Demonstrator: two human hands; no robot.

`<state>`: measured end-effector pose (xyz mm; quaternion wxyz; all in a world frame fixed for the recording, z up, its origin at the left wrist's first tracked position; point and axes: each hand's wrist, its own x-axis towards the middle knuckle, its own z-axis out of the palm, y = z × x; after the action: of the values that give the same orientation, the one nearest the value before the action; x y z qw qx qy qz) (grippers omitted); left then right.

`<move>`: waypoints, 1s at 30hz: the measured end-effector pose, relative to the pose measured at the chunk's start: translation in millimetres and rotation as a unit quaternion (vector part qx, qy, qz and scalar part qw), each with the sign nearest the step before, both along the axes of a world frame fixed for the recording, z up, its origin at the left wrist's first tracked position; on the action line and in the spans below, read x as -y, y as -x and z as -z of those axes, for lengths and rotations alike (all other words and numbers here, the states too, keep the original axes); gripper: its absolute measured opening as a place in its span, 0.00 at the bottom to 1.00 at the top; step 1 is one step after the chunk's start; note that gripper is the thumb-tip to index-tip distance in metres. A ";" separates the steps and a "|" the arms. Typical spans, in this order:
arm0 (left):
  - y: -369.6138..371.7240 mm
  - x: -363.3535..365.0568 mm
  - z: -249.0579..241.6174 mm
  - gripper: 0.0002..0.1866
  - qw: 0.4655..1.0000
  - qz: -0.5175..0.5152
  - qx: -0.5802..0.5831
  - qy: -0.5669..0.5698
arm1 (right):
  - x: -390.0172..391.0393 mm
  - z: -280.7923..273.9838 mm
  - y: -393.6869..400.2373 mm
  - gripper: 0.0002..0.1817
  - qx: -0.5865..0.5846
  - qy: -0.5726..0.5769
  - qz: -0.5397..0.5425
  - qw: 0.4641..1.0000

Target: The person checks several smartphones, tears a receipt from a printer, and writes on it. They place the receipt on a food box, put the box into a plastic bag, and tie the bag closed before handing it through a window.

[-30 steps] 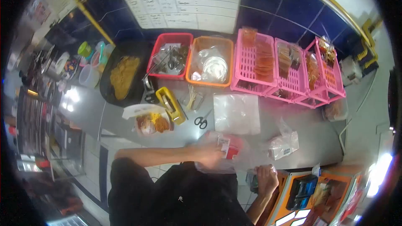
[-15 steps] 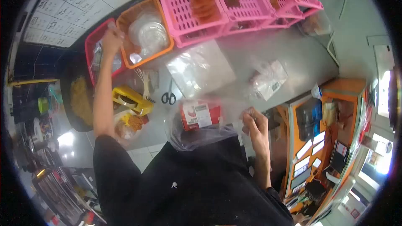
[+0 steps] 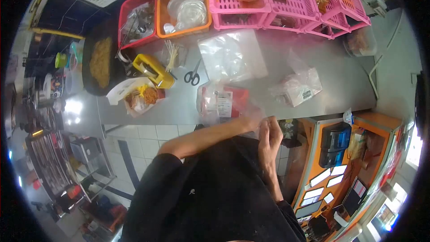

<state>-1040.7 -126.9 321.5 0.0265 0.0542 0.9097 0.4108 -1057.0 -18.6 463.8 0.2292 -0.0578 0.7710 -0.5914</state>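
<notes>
A clear plastic bag (image 3: 207,113) with a red box (image 3: 239,95) inside lies at the counter's front edge; the box carries a white label. My right hand (image 3: 270,131) is closed in a pinch on the gathered end of the bag. Close against it, my left hand (image 3: 251,122) reaches across my body to the same end of the bag. Its fingers look closed, but they are blurred and partly hidden, so what they hold does not show. Just behind the bag lies a flat stack of clear plastic bags (image 3: 233,56).
To the left are black-handled scissors (image 3: 192,78), a yellow tape dispenser (image 3: 154,71) and an open food box (image 3: 141,98). A bagged white box (image 3: 307,87) sits right. Along the back stand a red basket (image 3: 121,27), an orange basket (image 3: 184,30) and pink baskets (image 3: 239,6).
My left hand has left the red basket and come across to my right hand at the bag's end. The view has shifted, while my right hand keeps its pinch.
</notes>
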 end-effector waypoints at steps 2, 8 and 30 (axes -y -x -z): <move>-0.6 10.3 16.4 0.07 0.988 0.067 -0.141 -0.002 | -12.0 6.8 4.3 0.11 -0.020 0.028 0.028 0.999; -39.9 125.7 -148.3 0.22 0.958 0.104 0.115 0.243 | -19.9 2.1 26.1 0.14 -0.010 0.022 0.049 0.999; -103.8 140.8 -194.7 0.51 0.978 0.121 -0.135 0.104 | 73.8 19.5 -25.6 0.21 -0.032 0.110 -0.254 0.960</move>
<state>-936.9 -267.7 516.2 -0.0417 0.2155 0.9294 0.2968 -1031.4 -92.4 444.3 0.3391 -0.2956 0.6683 -0.5925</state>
